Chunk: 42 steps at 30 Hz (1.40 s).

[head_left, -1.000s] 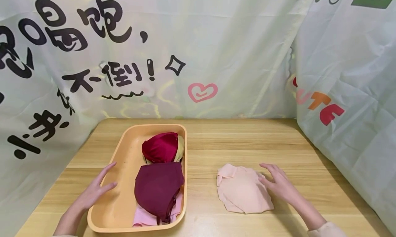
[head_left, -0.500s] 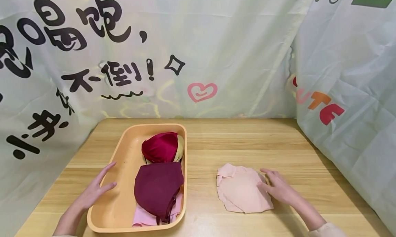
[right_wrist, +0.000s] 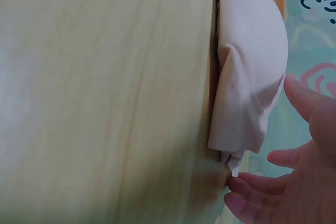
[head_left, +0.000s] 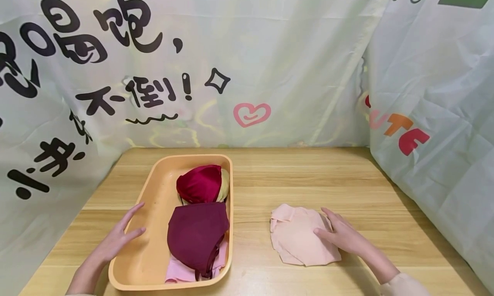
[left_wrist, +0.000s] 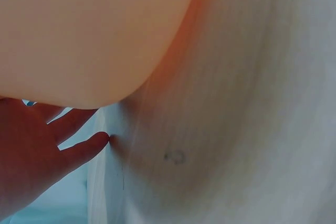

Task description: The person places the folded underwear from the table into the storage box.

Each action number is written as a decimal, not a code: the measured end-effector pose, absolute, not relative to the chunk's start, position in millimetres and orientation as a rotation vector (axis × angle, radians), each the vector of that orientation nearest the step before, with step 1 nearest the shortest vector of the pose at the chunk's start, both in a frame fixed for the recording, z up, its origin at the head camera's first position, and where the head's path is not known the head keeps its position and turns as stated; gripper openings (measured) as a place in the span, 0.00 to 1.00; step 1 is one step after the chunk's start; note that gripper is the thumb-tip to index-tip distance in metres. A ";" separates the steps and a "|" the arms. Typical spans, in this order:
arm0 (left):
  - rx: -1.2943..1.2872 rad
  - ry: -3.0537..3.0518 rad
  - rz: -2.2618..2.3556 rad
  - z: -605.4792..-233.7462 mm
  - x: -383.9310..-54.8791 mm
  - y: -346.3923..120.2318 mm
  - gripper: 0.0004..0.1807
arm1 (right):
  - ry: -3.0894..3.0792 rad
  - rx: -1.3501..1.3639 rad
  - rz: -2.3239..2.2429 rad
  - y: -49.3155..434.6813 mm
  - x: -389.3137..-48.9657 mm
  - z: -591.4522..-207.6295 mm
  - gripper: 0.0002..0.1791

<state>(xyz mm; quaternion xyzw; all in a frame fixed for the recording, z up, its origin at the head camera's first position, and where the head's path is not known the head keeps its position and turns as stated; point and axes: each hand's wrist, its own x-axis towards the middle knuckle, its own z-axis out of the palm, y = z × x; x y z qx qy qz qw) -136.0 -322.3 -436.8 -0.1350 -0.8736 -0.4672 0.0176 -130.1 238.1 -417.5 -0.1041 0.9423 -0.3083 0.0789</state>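
A folded pale pink undergarment lies on the table to the right of the tray; the right wrist view shows its raised, rounded side. My right hand is at its right edge, thumb over the top and fingers spread along the far side. In the right wrist view, fingertips are right by the garment's end. My left hand is beside the left rim of an orange plastic tray, its thumb and fingers apart. The left wrist view has that hand under the tray's rounded outer wall.
Along the tray's right side lie a dark red satin bra with a yellowish one behind it, and folded maroon briefs over light pink cloth. Printed curtains border the wooden table at the back and both sides.
My right hand has moved left and slightly down, so its thumb now reaches farther over the pale pink undergarment. The left hand and tray have stayed put.
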 end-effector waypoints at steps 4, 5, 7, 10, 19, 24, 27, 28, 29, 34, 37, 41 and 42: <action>-0.418 -2.716 -1.444 -437.1 -136.1 -322.1 0.36 | 2.816 -0.286 -0.899 234.5 -132.8 -418.4 0.47; -0.416 -2.719 -1.443 -437.1 -136.1 -322.1 0.36 | 2.811 -0.279 -0.893 233.6 -133.6 -418.8 0.48; -0.414 -2.720 -1.441 -437.3 -136.3 -322.1 0.36 | 2.801 -0.269 -0.883 231.5 -135.2 -419.6 0.49; -0.411 -2.720 -1.447 -437.6 -136.8 -322.3 0.36 | 2.794 -0.264 -0.879 228.0 -137.5 -420.9 0.50; -0.396 -2.736 -1.458 -437.4 -137.7 -323.6 0.36 | 2.795 -0.287 -0.889 216.7 -140.7 -421.3 0.49; -0.399 -2.735 -1.470 -436.9 -137.0 -323.3 0.36 | 2.750 -0.285 -0.950 214.1 -141.4 -424.0 0.47; -0.405 -2.733 -1.477 -436.6 -137.0 -323.2 0.36 | 2.730 -0.272 -1.001 212.4 -140.7 -427.5 0.46; -0.405 -2.735 -1.475 -436.7 -136.9 -323.1 0.36 | 2.727 -0.275 -1.016 212.0 -140.8 -428.2 0.45; -0.404 -2.738 -1.473 -436.7 -137.1 -323.3 0.36 | 2.728 -0.273 -1.027 211.6 -140.7 -428.3 0.45; -0.396 -2.749 -1.487 -437.2 -136.9 -323.4 0.36 | 2.626 -0.271 -1.218 214.0 -140.1 -427.5 0.43; -0.406 -2.743 -1.515 -437.3 -136.6 -323.6 0.36 | 2.506 -0.320 -1.375 217.7 -140.7 -426.6 0.40; -0.421 -2.734 -1.514 -437.4 -136.9 -323.6 0.36 | 2.364 -0.326 -1.518 222.5 -141.4 -422.8 0.29; -0.425 -2.733 -1.504 -437.4 -137.1 -323.7 0.36 | 2.342 -0.307 -1.537 223.3 -141.5 -421.4 0.27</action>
